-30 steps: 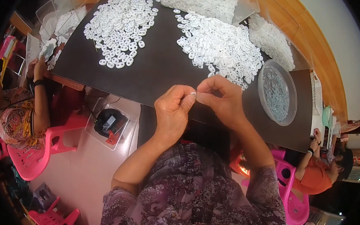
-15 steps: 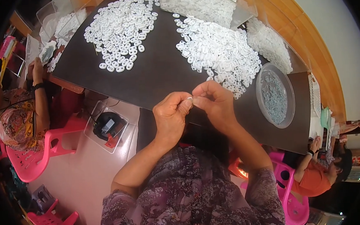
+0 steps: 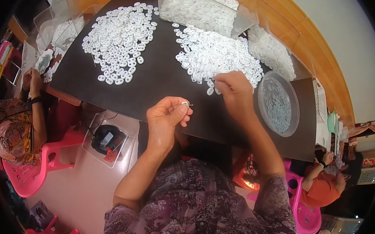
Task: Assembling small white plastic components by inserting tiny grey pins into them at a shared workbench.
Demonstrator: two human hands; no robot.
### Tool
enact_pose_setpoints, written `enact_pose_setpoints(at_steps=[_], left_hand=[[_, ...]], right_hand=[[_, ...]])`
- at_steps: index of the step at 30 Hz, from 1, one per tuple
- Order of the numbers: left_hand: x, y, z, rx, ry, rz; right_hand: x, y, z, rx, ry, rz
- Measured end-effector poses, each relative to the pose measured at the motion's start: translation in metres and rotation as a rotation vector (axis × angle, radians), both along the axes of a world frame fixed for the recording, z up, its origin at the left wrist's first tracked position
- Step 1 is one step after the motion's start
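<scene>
My left hand (image 3: 164, 118), over the near edge of the dark table, pinches a small white plastic piece (image 3: 184, 103) between thumb and fingertips. A thin metal screw (image 3: 190, 105) sticks out of that piece to the right. My right hand (image 3: 237, 90) is at the near edge of a heap of flat white plastic pieces (image 3: 218, 51). Its thumb and index finger are bent together; what lies between them, if anything, I cannot make out. Further left spreads another heap of white oval pieces with two holes (image 3: 120, 39).
A round clear tub (image 3: 297, 106) of small metal screws stands right of my right hand. Behind the right heap is a clear bin (image 3: 198, 9) full of white pieces. Co-workers sit left and right; a pink chair (image 3: 27, 169) and a tray with a black device (image 3: 107, 139) are at left.
My hands have parted. The right one has moved up and right to the heap's edge, while the left keeps the white piece, its screw now showing. The whole view has shifted slightly.
</scene>
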State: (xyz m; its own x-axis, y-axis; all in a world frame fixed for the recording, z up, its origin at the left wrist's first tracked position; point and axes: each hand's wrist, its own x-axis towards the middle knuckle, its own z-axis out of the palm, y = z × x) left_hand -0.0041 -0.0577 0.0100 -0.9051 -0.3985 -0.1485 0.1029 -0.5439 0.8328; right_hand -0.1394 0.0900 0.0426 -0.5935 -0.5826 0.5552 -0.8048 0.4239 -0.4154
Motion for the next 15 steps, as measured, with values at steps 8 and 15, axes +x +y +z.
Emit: enact_pose_setpoints(at_steps=[8, 15], left_hand=[[-0.001, -0.001, -0.002, 0.036, 0.010, 0.009], [-0.001, -0.002, 0.000, 0.041, 0.005, 0.002]], right_hand=[[-0.016, -0.035, -0.022, 0.279, 0.352, 0.012], [-0.010, -0.039, -0.017, 0.257, 0.300, 0.064]])
